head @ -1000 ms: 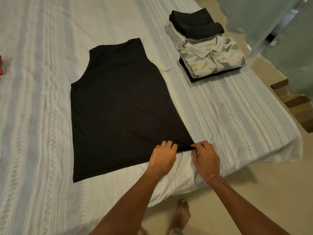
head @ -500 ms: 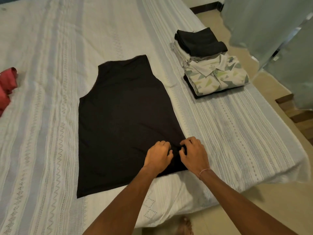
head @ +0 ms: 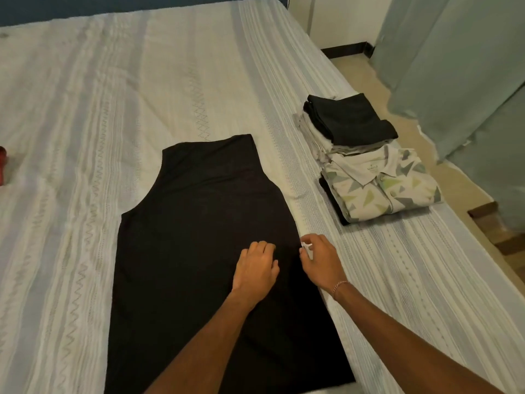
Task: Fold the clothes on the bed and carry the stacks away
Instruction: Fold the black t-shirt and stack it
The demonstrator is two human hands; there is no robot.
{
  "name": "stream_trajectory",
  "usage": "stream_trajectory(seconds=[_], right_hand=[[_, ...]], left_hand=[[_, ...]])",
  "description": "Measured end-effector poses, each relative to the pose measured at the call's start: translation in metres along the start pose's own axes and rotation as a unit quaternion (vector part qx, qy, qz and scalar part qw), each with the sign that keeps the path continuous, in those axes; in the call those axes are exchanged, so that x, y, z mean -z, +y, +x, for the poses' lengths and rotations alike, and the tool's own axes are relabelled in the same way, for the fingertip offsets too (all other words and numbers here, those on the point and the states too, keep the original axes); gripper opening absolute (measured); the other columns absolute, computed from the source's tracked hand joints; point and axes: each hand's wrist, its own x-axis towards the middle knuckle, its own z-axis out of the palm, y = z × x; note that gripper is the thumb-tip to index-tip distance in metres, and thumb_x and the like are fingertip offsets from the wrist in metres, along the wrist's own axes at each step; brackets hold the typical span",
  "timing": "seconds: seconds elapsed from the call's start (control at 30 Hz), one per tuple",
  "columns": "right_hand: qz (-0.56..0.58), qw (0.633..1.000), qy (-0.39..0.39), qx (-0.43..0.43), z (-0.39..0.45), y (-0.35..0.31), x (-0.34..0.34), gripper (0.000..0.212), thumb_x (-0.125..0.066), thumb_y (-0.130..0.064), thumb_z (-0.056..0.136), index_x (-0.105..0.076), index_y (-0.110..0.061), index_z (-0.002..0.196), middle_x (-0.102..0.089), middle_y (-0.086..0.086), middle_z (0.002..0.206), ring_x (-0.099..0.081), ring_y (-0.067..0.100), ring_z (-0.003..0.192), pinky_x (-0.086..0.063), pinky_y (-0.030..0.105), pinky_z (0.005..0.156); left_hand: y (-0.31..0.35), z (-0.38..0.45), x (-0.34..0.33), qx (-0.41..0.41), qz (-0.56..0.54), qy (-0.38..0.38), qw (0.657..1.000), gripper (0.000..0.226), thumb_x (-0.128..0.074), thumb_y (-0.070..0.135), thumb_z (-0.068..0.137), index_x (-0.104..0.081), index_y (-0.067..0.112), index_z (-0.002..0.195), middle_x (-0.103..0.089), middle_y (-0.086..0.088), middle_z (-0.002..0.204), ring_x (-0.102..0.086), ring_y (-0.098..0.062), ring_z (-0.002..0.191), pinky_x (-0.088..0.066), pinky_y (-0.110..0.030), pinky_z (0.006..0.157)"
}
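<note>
A black sleeveless top (head: 204, 251) lies flat and smooth on the striped bed (head: 85, 137). The left hand (head: 255, 273) rests on it with fingers curled. The right hand (head: 319, 258) pinches a small white tag (head: 307, 247) at its right edge. Folded stacks (head: 369, 160) sit near.

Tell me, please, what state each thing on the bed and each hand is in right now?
Black top: spread flat on the bed, unfolded.
Patterned shirt: folded, atop its stack.
Dark garment: folded, atop the far stack.
Left hand: fingers curled, resting on the top.
Right hand: pinching something small and white at the top's edge.
Red item: mostly out of view, state unclear.
</note>
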Motion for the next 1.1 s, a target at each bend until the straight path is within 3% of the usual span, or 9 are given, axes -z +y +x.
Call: stream_trajectory(seconds=[0.37,0.5,0.6,0.67,0.73,0.87,0.97,1.03,1.1], right_hand=[[0.099,0.991,-0.091,-0.023,0.148,-0.025,-0.001,0.053,-0.071,-0.019,0.093,-0.051,-0.014,0.143,-0.061,0.003,0.128,-0.061,0.016,0.111,-0.044,0.019,0.09],[0.05,0.985,-0.158,0.048,0.193,-0.031,-0.006,0.051,-0.08,-0.026,0.085,-0.061,-0.021,0.133,-0.066,-0.004,0.106,-0.065,0.016,0.098,-0.045,0.011,0.075],[0.031,0.98,-0.186,0.066,0.215,-0.031,-0.007,0.035,-0.083,-0.032,0.081,-0.07,-0.024,0.112,-0.069,-0.001,0.092,-0.062,0.016,0.085,-0.048,0.027,0.076],[0.058,0.974,-0.207,0.069,0.222,-0.032,-0.006,0.019,-0.083,-0.032,0.081,-0.072,-0.02,0.091,-0.069,0.0,0.084,-0.063,0.017,0.079,-0.05,0.032,0.075],[0.096,0.965,-0.235,0.064,0.229,-0.034,-0.002,0.02,-0.081,-0.029,0.083,-0.072,-0.012,0.087,-0.071,0.007,0.086,-0.066,0.02,0.08,-0.053,0.034,0.078],[0.1,0.954,-0.28,0.026,0.243,-0.035,0.007,0.019,-0.078,-0.023,0.087,-0.064,-0.011,0.08,-0.066,0.001,0.073,-0.058,0.005,0.066,-0.046,0.021,0.066],[0.111,0.946,-0.305,-0.002,0.251,-0.037,0.013,0.021,-0.081,-0.022,0.085,-0.062,-0.016,0.091,-0.062,-0.009,0.068,-0.055,-0.005,0.055,-0.042,0.012,0.058],[0.131,0.934,-0.331,-0.021,0.253,-0.038,0.019,0.03,-0.084,-0.023,0.082,-0.065,-0.013,0.103,-0.067,-0.008,0.075,-0.063,-0.007,0.063,-0.047,0.008,0.061],[0.095,0.921,-0.378,-0.019,0.256,-0.037,0.025,0.034,-0.086,-0.026,0.079,-0.071,-0.012,0.106,-0.076,-0.003,0.091,-0.071,0.001,0.084,-0.055,0.016,0.081]], left_hand=[[-0.028,0.111,-0.02,0.043,0.048,0.013,0.998,0.058,-0.04,0.019,0.106,-0.018,0.006,0.158,-0.019,-0.013,0.166,-0.017,-0.023,0.154,-0.017,-0.037,0.126],[-0.037,0.143,-0.027,0.074,0.072,0.018,0.995,0.06,-0.031,0.021,0.107,-0.008,0.001,0.158,-0.005,-0.016,0.168,-0.004,-0.026,0.156,-0.009,-0.041,0.127],[-0.045,0.151,-0.035,0.102,0.056,0.052,0.992,0.057,-0.024,0.023,0.107,-0.015,-0.001,0.157,-0.011,-0.018,0.166,-0.01,-0.028,0.155,-0.015,-0.044,0.126],[-0.05,0.148,-0.043,0.113,0.047,0.079,0.989,0.056,-0.02,0.024,0.107,-0.019,-0.002,0.156,-0.015,-0.019,0.166,-0.014,-0.028,0.154,-0.019,-0.044,0.125],[-0.053,0.147,-0.051,0.124,0.035,0.084,0.988,0.058,-0.018,0.027,0.106,-0.017,-0.002,0.157,-0.013,-0.018,0.166,-0.012,-0.027,0.155,-0.016,-0.042,0.126],[-0.052,0.15,-0.056,0.133,0.042,0.079,0.987,0.061,-0.014,0.033,0.106,-0.012,0.001,0.158,-0.008,-0.016,0.167,-0.007,-0.025,0.156,-0.013,-0.041,0.126],[-0.053,0.15,-0.056,0.135,0.041,0.065,0.988,0.064,-0.011,0.038,0.106,-0.009,0.003,0.159,-0.003,-0.014,0.168,-0.002,-0.023,0.156,-0.009,-0.04,0.127],[-0.054,0.149,-0.057,0.14,0.047,0.058,0.987,0.065,-0.01,0.041,0.106,-0.006,0.004,0.16,0.0,-0.012,0.169,0.002,-0.022,0.156,-0.007,-0.04,0.127],[-0.054,0.15,-0.058,0.143,0.054,0.051,0.987,0.066,-0.011,0.043,0.106,-0.005,0.004,0.16,0.003,-0.012,0.169,0.004,-0.021,0.156,-0.006,-0.04,0.127]])
